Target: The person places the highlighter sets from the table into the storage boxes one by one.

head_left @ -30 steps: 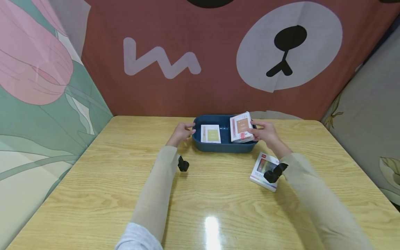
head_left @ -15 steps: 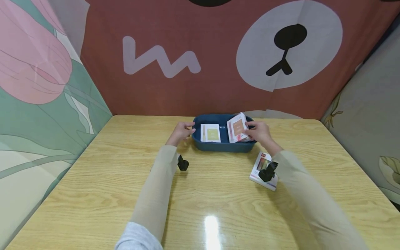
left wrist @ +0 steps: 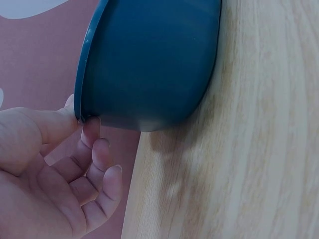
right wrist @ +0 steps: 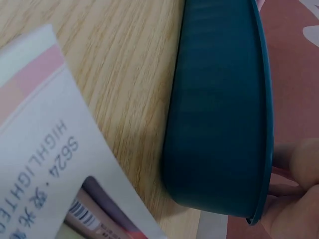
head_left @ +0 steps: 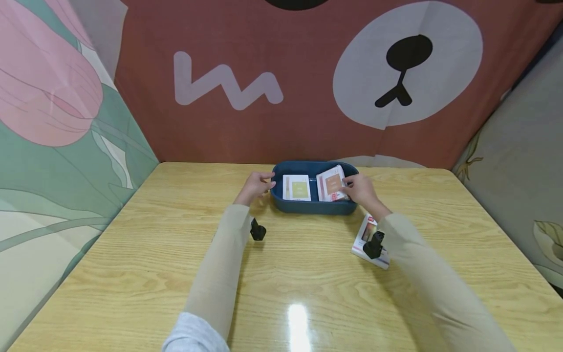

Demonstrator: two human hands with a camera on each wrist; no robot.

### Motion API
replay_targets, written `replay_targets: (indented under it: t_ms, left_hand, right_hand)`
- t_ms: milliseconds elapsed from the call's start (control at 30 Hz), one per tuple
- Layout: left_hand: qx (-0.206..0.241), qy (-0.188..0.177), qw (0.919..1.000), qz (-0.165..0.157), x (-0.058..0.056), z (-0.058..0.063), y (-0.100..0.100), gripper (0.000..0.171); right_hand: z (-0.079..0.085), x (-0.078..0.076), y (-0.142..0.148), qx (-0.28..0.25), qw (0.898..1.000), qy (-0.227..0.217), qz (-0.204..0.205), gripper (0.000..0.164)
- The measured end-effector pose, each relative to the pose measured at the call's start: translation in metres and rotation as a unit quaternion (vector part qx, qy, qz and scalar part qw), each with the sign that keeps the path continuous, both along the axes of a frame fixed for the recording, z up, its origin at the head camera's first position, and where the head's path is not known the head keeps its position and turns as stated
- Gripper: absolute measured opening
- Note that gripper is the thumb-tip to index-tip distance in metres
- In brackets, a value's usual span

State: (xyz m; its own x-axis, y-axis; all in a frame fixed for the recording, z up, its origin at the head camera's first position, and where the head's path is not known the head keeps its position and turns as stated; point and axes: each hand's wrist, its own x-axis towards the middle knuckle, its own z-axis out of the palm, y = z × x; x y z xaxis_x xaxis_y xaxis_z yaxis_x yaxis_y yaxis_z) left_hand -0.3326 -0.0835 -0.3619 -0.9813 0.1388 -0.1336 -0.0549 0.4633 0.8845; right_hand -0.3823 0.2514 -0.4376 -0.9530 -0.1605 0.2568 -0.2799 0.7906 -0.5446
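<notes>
A dark blue plastic bin stands at the back of the wooden table. My left hand pinches its left end at the rim, thumb over the edge and index finger beneath, as the left wrist view shows. Inside the bin at right, a white box with an orange square sits slightly turned. The right hand holds that box by its right side; in the right wrist view the fingers are partly hidden by the bin wall. On the bin's left side lies a white box with a yellow-green square.
A white highlighter box with a clear window lies on the table in front of the bin's right end, under the right wrist. A printed cloth wall rises directly behind the table.
The right hand has moved left and lowered the orange-square box from a tilt over the bin's right end to lie flatter inside. The left hand stays at the rim.
</notes>
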Motion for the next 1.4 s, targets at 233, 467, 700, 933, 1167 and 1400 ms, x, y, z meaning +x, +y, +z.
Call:
replay_targets:
  t_ms: [233, 467, 700, 933, 1167, 1400]
  left_hand:
    - [0.006, -0.008, 0.9999, 0.001, 0.0, 0.001, 0.0, 0.039]
    - [0.01, -0.009, 0.9999, 0.0, 0.001, 0.001, 0.0, 0.039]
    - [-0.001, 0.002, 1.0, 0.0, 0.002, 0.001, 0.0, 0.04]
    - [0.0, -0.008, 1.0, 0.005, 0.001, 0.001, 0.001, 0.039]
    - [0.004, -0.015, 0.9999, 0.004, 0.0, 0.002, 0.0, 0.04]
    - [0.004, -0.019, 0.9998, 0.004, 0.001, 0.003, 0.0, 0.039]
  right_hand:
    - [0.036, 0.04, -0.025, 0.049, 0.998, 0.013, 0.02, 0.025]
    - [0.077, 0.078, -0.043, 0.069, 0.997, -0.005, 0.019, 0.033]
    - [0.062, 0.069, -0.03, 0.006, 0.998, 0.0, 0.055, 0.034]
    - [0.089, 0.103, -0.04, 0.035, 0.998, 0.009, 0.06, 0.036]
    - [0.086, 0.111, -0.035, 0.027, 0.998, 0.032, 0.055, 0.038]
    - [0.082, 0.119, -0.032, 0.007, 0.997, 0.061, 0.044, 0.037]
